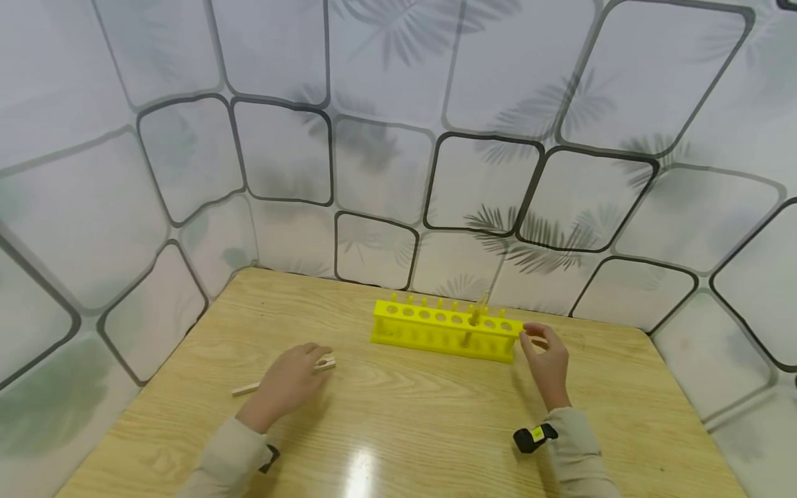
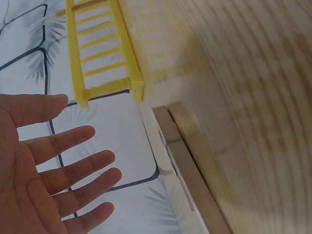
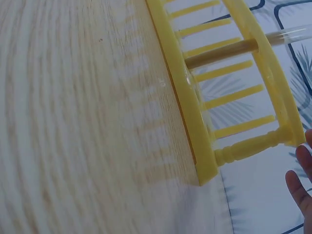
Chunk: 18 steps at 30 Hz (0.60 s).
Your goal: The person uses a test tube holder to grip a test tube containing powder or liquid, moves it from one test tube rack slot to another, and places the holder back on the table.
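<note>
While my left hand [image 1: 289, 377] hangs fingers-wide beside the wooden clip [image 2: 190, 165], left of the rack [image 1: 445, 327], my right hand [image 1: 549, 360] has its fingertips at the rack's right end; whether they pinch, I cannot tell. The rack looks light and stiff, best held by its ends; the tube [image 3: 222, 54] in it seems slippery and fragile. Under the rack lies a wooden table [image 1: 436, 429]; behind it, a patterned wall [image 1: 386, 166].
</note>
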{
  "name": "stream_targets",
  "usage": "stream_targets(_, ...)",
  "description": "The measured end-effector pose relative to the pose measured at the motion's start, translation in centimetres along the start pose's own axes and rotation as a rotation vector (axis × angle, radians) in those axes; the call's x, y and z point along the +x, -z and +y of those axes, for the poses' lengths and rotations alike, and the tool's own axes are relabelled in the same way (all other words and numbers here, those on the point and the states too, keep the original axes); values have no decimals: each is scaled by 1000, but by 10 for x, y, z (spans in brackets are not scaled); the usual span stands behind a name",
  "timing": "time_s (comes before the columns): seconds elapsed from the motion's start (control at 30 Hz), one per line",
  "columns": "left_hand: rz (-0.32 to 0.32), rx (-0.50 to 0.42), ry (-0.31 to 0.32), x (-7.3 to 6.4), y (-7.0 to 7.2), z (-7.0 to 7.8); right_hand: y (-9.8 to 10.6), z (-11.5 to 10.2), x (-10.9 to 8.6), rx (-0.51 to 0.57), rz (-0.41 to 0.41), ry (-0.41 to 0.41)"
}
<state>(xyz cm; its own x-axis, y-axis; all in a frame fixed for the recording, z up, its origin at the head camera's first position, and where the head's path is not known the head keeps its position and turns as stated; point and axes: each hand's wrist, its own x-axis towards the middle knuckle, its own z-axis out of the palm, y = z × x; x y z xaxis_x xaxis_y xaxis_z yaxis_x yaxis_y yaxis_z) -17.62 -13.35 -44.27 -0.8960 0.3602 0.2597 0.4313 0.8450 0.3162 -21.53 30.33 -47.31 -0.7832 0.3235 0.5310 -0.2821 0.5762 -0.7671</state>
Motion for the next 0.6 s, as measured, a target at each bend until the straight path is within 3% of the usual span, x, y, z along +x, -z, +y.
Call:
stream_targets(0.2, -23, 39, 3, -2, 0, -8, 1, 1, 1, 19, -54, -125)
stream_targets(0.47, -49, 87, -2, -4, -5, -18, 4, 9, 5, 147, -198, -299)
stream_targets(0.6, -59, 97, 12, -4, -9, -23, 3, 15, 6, 202, -227, -385)
